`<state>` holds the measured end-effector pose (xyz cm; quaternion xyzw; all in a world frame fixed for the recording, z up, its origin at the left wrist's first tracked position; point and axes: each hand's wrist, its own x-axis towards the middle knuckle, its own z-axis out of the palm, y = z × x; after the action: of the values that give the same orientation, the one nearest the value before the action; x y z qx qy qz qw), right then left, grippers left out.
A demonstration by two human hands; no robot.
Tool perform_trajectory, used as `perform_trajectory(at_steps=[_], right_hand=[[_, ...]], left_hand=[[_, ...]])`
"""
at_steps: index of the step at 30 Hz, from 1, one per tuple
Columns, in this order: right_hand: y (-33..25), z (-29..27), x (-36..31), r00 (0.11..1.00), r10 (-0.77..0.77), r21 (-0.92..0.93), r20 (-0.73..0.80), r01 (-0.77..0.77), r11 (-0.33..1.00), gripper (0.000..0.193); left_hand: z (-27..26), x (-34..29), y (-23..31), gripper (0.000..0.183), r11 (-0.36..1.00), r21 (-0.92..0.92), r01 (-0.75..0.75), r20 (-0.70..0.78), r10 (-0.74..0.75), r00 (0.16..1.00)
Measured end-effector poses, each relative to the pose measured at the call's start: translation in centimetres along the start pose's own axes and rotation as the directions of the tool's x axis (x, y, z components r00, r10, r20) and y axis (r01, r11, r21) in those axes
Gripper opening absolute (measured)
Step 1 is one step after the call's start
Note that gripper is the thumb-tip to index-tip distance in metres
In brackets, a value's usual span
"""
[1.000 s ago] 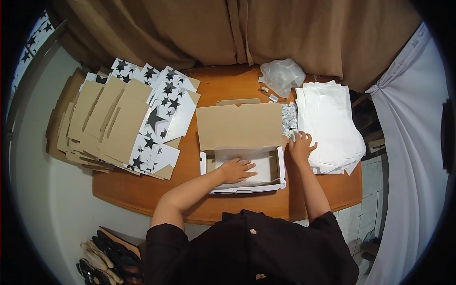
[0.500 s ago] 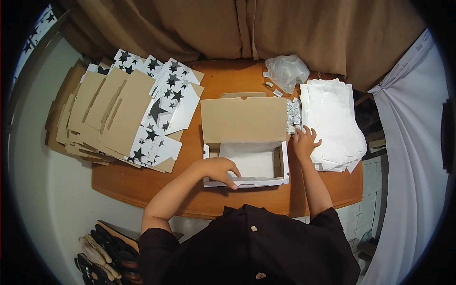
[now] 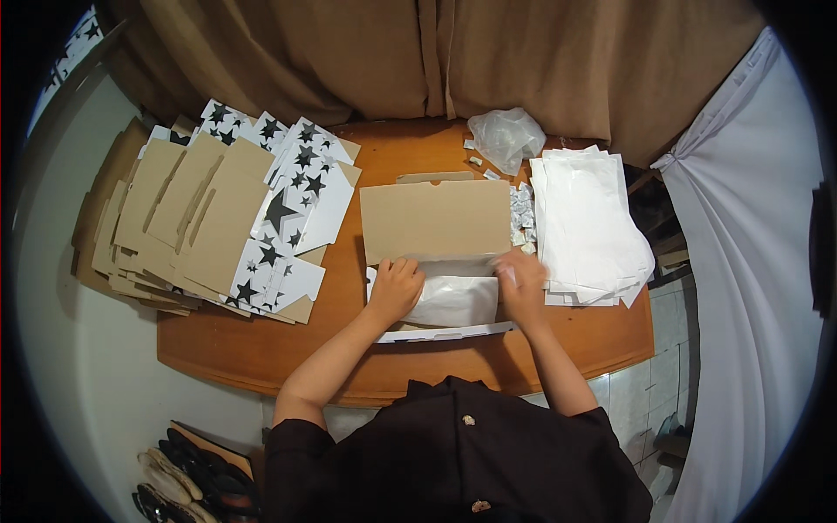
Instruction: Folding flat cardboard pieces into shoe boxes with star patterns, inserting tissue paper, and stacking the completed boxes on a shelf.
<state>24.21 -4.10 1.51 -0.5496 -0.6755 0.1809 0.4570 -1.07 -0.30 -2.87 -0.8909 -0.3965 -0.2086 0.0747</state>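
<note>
An open cardboard box, white outside and brown inside, sits before me with its brown lid raised at the far side. White tissue-like paper lines it, and the paper's far edge is lifted off the bottom. My left hand is closed on that edge at the left. At the box's right side my right hand is closed and partly blurred. Something pale shows at its fingertips; whether it is a small packet or the paper's edge, I cannot tell. Small white packets lie beyond that hand.
Flat box blanks, brown and white with black stars, are piled at the left. A stack of white paper sheets lies at the right. Behind the packets rests a clear plastic bag. A brown curtain hangs along the table's far edge.
My right hand has moved left from the packets to the box's right side. My left hand went from the near wall to the far paper edge, now lifted. The view has shifted slightly.
</note>
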Motion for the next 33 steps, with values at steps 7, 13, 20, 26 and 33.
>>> perform_trajectory(at_steps=[7, 13, 20, 26, 33], right_hand=[[-0.2, 4.7, -3.8, 0.892, 0.027, -0.242, 0.451, 0.093, 0.966, 0.018], [0.7, 5.7, -4.7, 0.858, 0.069, -0.333, 0.509, 0.122, 0.935, 0.016], [-0.1, 5.7, -4.8, 0.897, 0.088, -0.447, 0.434, 0.129, 0.885, 0.012], [-1.3, 5.1, -6.7, 0.988, -0.157, -0.484, 0.009, 0.142, 0.863, 0.007], [-1.6, 5.3, -5.5, 0.985, -0.172, -0.500, -0.011, 0.144, 0.854, 0.010]], left_hand=[[1.4, 0.3, -0.5, 0.020, 0.992, 0.124, -0.014, -0.119, 0.029, 0.992], [-0.8, 1.7, 0.3, 0.032, 0.992, 0.112, 0.057, -0.191, -0.035, 0.981], [-0.9, -0.9, -0.4, 0.011, 0.976, -0.083, -0.200, -0.145, 0.187, 0.972], [-2.6, -1.8, -0.4, 0.037, 0.918, -0.376, -0.128, 0.002, 0.139, 0.990], [-0.9, -0.1, -0.8, 0.070, 0.992, -0.118, -0.050, 0.008, 0.051, 0.999]])
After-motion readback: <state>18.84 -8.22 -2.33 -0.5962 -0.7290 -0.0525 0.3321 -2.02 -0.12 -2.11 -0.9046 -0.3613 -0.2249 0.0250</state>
